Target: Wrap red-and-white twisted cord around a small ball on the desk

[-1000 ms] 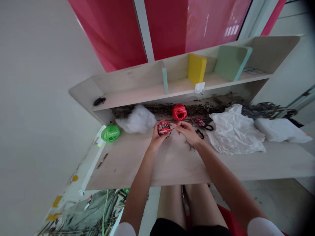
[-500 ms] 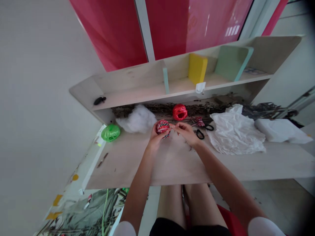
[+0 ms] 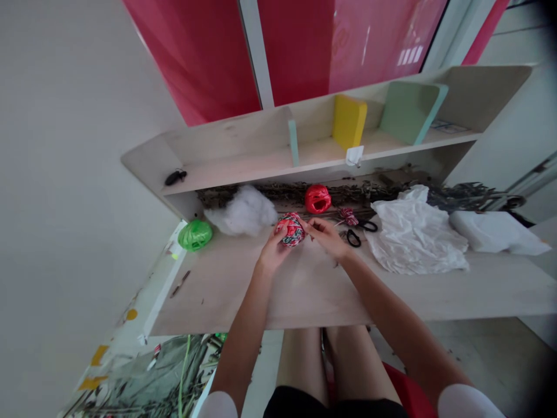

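Observation:
A ball wound from red, white and dark green cord (image 3: 293, 230) is held above the desk by my left hand (image 3: 274, 249), its fingers wrapped round the ball's left side. My right hand (image 3: 326, 237) is closed in a pinch at the ball's right edge; what lies between its fingertips is too small to make out. Behind the ball sits a roll of red plastic twine (image 3: 318, 199). Just beyond my right hand are a small red-and-white cord bundle (image 3: 348, 216) and scissors with black handles (image 3: 354, 238).
White stuffing (image 3: 246, 212) and a green twine roll (image 3: 195, 235) lie left on the desk (image 3: 313, 296), with a thin pen-like tool (image 3: 180, 284). Crumpled white plastic (image 3: 413, 232) covers part of the right side. Dried stems (image 3: 278, 191) line the back, under a shelf (image 3: 243, 165).
The cord ball has turned in my left hand, showing more of its green and white strands. My right hand has shifted slightly, staying close to the ball's right side.

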Action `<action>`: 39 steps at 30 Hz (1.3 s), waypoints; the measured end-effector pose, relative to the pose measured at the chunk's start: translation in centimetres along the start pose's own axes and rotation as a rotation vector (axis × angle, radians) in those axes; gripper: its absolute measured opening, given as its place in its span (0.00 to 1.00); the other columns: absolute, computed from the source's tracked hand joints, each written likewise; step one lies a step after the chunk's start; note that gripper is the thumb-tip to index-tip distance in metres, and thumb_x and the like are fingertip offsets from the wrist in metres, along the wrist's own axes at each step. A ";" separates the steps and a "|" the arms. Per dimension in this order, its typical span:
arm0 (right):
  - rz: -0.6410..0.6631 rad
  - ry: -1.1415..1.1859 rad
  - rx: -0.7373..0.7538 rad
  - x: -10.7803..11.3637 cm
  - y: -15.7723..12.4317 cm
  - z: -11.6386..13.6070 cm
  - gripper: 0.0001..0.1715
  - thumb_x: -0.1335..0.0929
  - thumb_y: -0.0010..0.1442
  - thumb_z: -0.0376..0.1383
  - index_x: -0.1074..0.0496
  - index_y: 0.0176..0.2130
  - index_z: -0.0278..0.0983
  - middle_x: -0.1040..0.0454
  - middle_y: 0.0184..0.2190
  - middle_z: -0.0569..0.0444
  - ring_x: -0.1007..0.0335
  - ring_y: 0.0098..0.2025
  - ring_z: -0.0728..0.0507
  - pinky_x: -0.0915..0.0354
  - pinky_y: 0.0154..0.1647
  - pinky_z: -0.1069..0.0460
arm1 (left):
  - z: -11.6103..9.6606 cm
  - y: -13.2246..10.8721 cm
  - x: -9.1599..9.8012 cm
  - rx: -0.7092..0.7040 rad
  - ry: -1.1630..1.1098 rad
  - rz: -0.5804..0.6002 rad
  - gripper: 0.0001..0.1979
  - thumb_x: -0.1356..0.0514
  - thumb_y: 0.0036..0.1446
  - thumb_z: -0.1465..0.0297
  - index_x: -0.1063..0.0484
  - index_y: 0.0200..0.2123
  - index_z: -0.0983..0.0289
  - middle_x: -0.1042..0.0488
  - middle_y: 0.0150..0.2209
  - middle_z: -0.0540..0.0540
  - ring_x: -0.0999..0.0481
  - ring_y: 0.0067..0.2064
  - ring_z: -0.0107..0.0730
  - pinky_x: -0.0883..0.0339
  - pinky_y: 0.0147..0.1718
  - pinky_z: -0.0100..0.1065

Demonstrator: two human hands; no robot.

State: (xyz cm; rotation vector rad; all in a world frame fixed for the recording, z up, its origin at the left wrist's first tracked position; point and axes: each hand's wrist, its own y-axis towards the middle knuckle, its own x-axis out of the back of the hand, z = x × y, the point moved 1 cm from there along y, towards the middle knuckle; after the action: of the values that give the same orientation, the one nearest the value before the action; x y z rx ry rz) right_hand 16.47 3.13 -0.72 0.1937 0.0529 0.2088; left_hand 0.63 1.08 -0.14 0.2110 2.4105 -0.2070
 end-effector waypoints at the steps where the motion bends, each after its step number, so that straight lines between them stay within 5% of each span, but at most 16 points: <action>1: -0.003 0.009 -0.002 0.0 0.0 0.0 0.31 0.30 0.45 0.62 0.36 0.23 0.38 0.39 0.20 0.59 0.47 0.24 0.50 0.47 0.24 0.54 | 0.0 -0.1 -0.2 0.021 -0.020 0.005 0.19 0.33 0.49 0.68 0.26 0.46 0.64 0.24 0.48 0.58 0.28 0.55 0.44 0.36 0.56 0.46; 14: -0.008 0.083 -0.029 -0.5 -0.1 0.3 0.30 0.29 0.46 0.60 0.36 0.21 0.38 0.40 0.20 0.60 0.47 0.23 0.51 0.46 0.25 0.54 | -1.1 -0.6 -1.6 0.087 -0.270 0.086 0.25 0.48 0.61 0.54 0.30 0.52 0.65 0.29 0.56 0.65 0.34 0.62 0.48 0.40 0.58 0.54; 24: -0.030 0.049 -0.045 -0.8 -0.4 0.9 0.32 0.30 0.44 0.63 0.37 0.20 0.38 0.42 0.18 0.61 0.48 0.22 0.51 0.46 0.23 0.53 | -1.1 -0.3 -2.1 0.043 -0.354 -0.002 0.29 0.48 0.60 0.53 0.35 0.58 0.66 0.30 0.57 0.65 0.32 0.60 0.44 0.37 0.57 0.44; 33: 0.127 0.156 -0.149 -1.6 -0.7 0.4 0.34 0.31 0.45 0.64 0.42 0.21 0.39 0.48 0.16 0.63 0.55 0.19 0.53 0.51 0.21 0.53 | -1.0 -0.5 -1.9 0.128 -0.191 0.066 0.33 0.46 0.55 0.47 0.33 0.56 0.62 0.30 0.58 0.61 0.34 0.61 0.45 0.34 0.53 0.44; 39: 0.098 0.265 -0.179 -0.7 -0.5 1.1 0.33 0.31 0.46 0.64 0.44 0.26 0.40 0.53 0.18 0.64 0.59 0.19 0.53 0.55 0.20 0.54 | -0.2 0.7 -0.6 -0.028 0.027 -0.118 0.27 0.43 0.55 0.48 0.28 0.50 0.59 0.26 0.52 0.56 0.29 0.55 0.41 0.32 0.49 0.39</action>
State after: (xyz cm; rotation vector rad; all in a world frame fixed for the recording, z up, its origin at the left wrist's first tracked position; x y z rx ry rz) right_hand 15.92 2.30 0.24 -0.0111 0.2871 0.3346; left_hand 1.13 1.70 0.31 0.0592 2.4534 -0.2248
